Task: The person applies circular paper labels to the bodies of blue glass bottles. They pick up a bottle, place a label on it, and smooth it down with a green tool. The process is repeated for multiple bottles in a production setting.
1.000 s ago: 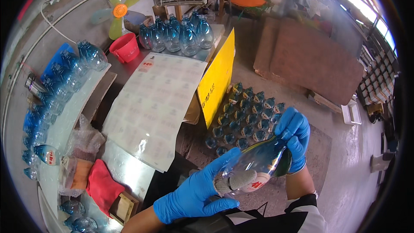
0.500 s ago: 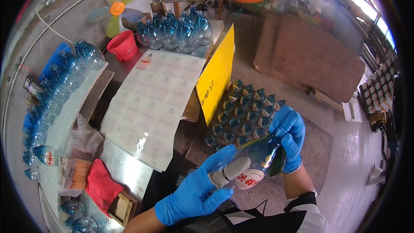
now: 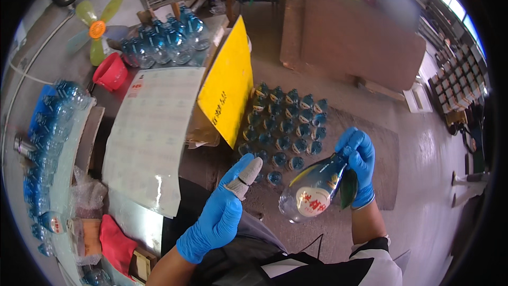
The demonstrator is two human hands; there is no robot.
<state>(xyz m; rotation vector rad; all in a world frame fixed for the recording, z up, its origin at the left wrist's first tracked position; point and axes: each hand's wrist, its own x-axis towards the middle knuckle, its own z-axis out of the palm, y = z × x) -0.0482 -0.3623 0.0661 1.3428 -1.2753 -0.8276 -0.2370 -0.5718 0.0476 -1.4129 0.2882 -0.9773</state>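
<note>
Head view. Your right hand (image 3: 359, 165) in its blue glove is wrapped around the neck of a blue glass bottle (image 3: 316, 186), fingers clenched on the narrow end; the bottle lies tilted, base toward your lap, neck running up into your palm. A round white-and-red label sits on its belly, facing up, and looks smooth and seated, so this bottle reads as labelled. Your left hand (image 3: 218, 216) is off the bottle, fingers released and loosely extended, holding nothing; a grey fabric sleeve covers the fingertip (image 3: 244, 179) nearest the bottle's base.

Just beyond your right fingertips, on the floor mat, stands a block of upright blue bottles (image 3: 284, 127) in tidy rows, seen cap-down from above; whether they carry labels cannot be told from here. Judging by the stock around you, much is left: more blue bottles lie shrink-wrapped (image 3: 50, 143) well to the left of your left hand.

Materials: glossy translucent glass; thin stretchy gloves; a broad sheet of labels (image 3: 151, 135), pale and slick with glare, lying ahead of your left fingers; a stiff yellow card (image 3: 227, 87) propped beside it; a red cloth (image 3: 115, 243) and a red plastic cup (image 3: 110, 71).
</note>
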